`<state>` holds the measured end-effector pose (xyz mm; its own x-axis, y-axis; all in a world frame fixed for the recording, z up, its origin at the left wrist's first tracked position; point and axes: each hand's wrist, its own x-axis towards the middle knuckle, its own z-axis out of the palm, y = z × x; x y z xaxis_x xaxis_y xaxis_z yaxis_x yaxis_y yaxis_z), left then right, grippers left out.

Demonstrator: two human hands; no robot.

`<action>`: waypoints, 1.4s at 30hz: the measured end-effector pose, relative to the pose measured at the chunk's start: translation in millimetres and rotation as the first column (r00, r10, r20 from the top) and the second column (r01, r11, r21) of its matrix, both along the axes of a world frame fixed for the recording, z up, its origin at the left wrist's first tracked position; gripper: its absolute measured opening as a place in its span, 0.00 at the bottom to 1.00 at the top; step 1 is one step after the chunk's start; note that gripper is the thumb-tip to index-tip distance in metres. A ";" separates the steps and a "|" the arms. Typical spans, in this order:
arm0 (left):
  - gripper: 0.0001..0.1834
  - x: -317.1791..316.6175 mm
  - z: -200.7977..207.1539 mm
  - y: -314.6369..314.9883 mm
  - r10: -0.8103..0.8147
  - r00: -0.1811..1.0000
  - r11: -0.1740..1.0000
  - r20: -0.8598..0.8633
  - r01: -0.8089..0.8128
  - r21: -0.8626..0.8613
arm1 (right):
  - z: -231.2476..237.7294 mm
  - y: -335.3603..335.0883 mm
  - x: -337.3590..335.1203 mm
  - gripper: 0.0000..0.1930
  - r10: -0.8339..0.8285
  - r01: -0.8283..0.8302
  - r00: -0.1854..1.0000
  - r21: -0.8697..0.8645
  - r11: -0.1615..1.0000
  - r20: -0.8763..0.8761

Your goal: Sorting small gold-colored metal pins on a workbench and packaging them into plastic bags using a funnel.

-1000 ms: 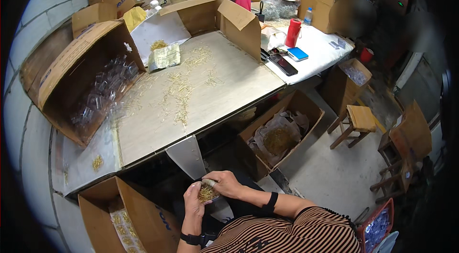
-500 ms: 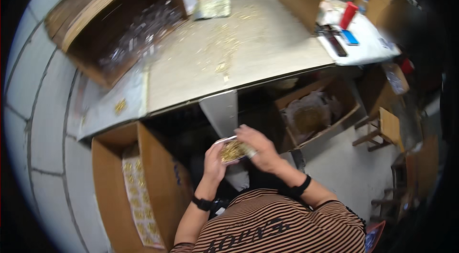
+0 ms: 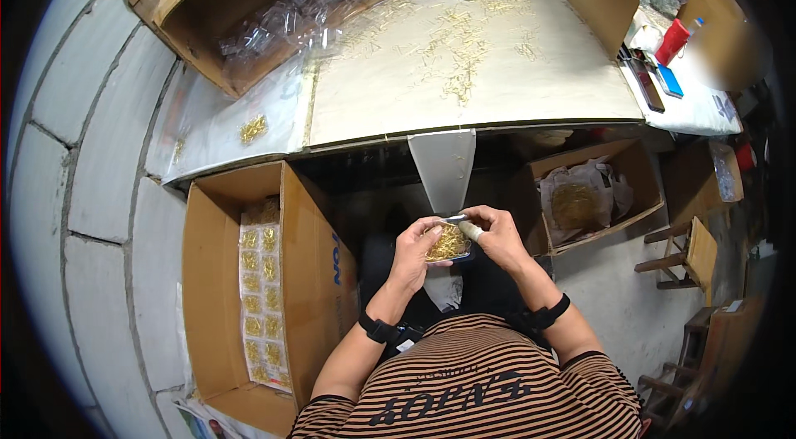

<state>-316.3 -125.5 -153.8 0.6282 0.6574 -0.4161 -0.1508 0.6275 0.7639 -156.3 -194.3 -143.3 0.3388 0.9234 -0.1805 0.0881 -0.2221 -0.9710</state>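
Note:
In front of my body, my left hand (image 3: 411,255) grips the left side of a small clear plastic box (image 3: 448,259), thumb over its edge. Thin gold-coloured metal pins (image 3: 447,242) fill the box. At its far right edge, the fingers of my right hand (image 3: 497,238) are bent against the rim; a pale wrap covers one of its digits. The box's underside is hidden. Beyond my hands, loose gold pins (image 3: 458,58) lie scattered over the worktable (image 3: 564,74).
A carton (image 3: 203,273) on my left holds rows of filled clear boxes (image 3: 250,281). Clear empty boxes (image 3: 307,4) heap in another carton at the far left. Under the table's right side stands a carton (image 3: 609,227) with a bag of pins. A wooden stool (image 3: 701,252) is at right.
The head view has shifted, so the table and cartons sit differently in it. My right hand has gone from hovering flat beside the box to fingers bent at its far edge. My left keeps its hold.

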 end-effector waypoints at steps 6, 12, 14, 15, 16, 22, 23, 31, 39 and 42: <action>0.12 1.2 -3.4 -1.6 0.038 0.999 0.999 -0.012 -0.038 0.011 | -11.9 0.9 -13.6 0.14 -0.013 0.012 0.977 0.007 1.000 0.213; 0.14 -0.3 -10.8 3.3 0.060 0.992 0.997 0.111 -0.054 -0.064 | 9.2 -1.1 -18.9 0.21 0.032 -0.102 0.926 0.168 0.980 0.376; 0.14 -2.3 -11.1 4.5 0.074 0.986 0.994 0.150 -0.061 -0.090 | 12.8 -1.6 -21.5 0.24 0.147 -0.223 0.839 0.084 0.971 0.523; 0.14 -1.3 -10.4 4.6 0.084 0.978 0.991 0.192 -0.063 -0.117 | 9.8 -0.7 -19.4 0.24 0.147 -0.223 0.839 0.085 0.971 0.524; 0.14 0.5 -5.7 2.6 0.073 0.989 0.995 0.126 -0.064 -0.072 | 4.3 1.2 -16.9 0.24 0.131 -0.217 0.787 0.072 0.973 0.603; 0.14 -3.4 -6.8 6.3 0.088 0.994 0.996 0.069 -0.088 -0.007 | 17.7 -1.8 -22.9 0.26 0.115 -0.288 0.603 0.080 0.954 0.789; 0.14 -5.5 -6.7 8.4 0.088 0.994 0.996 0.067 -0.088 -0.006 | 18.8 -3.4 -24.3 0.26 0.132 -0.331 0.540 0.066 0.941 0.831; 0.13 -0.6 -16.2 5.3 0.178 0.965 0.984 0.190 -0.169 -0.061 | 21.9 -5.9 -25.2 0.29 0.209 -0.395 0.436 -0.022 0.918 0.876; 0.14 -5.6 -4.1 6.0 0.190 0.981 0.981 0.040 -0.191 0.025 | 32.7 -13.8 -24.8 0.31 0.252 -0.503 0.437 0.002 0.865 0.864; 0.14 -3.1 -4.5 3.5 0.206 0.970 0.979 0.132 -0.203 -0.033 | 27.8 -16.1 -27.3 0.29 0.272 -0.505 0.400 -0.037 0.863 0.875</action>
<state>-319.4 -122.0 -158.3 0.5323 0.7702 -0.3514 -0.3774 0.5874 0.7159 -183.5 -210.4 -115.6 -0.1923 0.9656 0.1751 0.8903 0.2468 -0.3827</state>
